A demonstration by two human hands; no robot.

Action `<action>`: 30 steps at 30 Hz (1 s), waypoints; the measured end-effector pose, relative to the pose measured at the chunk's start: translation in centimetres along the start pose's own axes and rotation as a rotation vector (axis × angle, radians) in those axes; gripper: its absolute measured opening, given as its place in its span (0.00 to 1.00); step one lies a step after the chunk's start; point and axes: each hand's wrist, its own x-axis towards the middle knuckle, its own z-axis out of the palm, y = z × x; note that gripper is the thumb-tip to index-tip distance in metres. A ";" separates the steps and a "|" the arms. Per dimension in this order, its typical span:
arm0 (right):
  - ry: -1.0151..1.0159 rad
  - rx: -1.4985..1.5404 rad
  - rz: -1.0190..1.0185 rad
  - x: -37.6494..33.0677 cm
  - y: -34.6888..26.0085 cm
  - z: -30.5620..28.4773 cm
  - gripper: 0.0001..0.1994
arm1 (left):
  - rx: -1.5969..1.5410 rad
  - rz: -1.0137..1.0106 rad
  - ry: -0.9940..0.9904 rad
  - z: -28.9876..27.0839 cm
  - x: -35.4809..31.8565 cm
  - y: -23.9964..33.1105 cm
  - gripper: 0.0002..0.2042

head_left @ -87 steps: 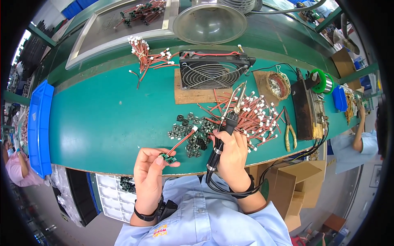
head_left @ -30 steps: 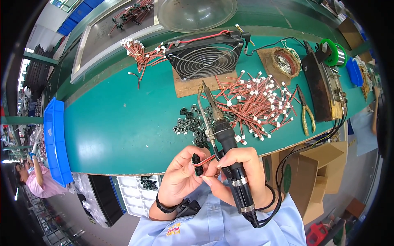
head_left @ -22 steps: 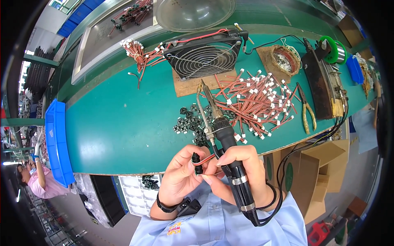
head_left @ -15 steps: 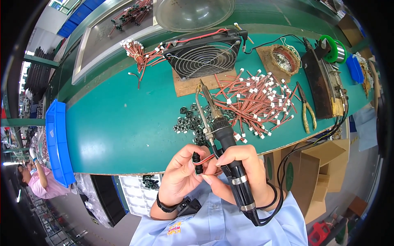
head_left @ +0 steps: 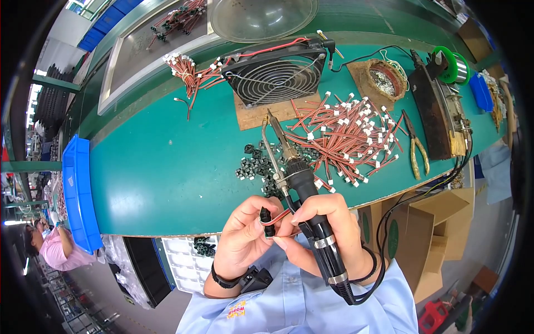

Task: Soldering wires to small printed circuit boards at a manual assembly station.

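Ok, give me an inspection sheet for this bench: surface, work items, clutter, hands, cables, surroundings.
Surface: flat green bench top; pale speck.
Work items: small dark part with a thin red wire lead, attachment unclear; black-handled metal soldering iron; heap of red wires with white plugs; pile of small dark green boards.
Clutter: black fan with wire guard; metal pliers with yellow handles.
Hands: left hand holds the dark part; right hand grips the iron, fingertips at the lead.
Cables: black cables loop from the iron toward a long dark box.
Surroundings: blue plastic bin at left; open brown cardboard box below right; co-worker in pink, far left.
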 end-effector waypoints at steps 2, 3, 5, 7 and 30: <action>-0.010 0.010 0.006 -0.1 0.1 -0.1 0.20 | 0.004 0.001 0.006 0.2 0.1 -0.1 0.13; -0.015 0.015 0.009 -0.1 0.1 -0.1 0.20 | -0.012 0.017 0.045 0.2 0.1 -0.2 0.13; -0.015 0.010 0.012 0.0 0.1 -0.1 0.20 | -0.044 0.050 0.122 0.3 0.1 -0.4 0.13; -0.015 0.000 0.016 0.0 0.1 -0.1 0.21 | -0.023 0.054 0.135 0.7 0.2 -0.4 0.13; -0.050 0.010 0.063 0.0 0.2 -0.9 0.21 | 0.181 0.080 -0.043 0.1 0.0 0.6 0.10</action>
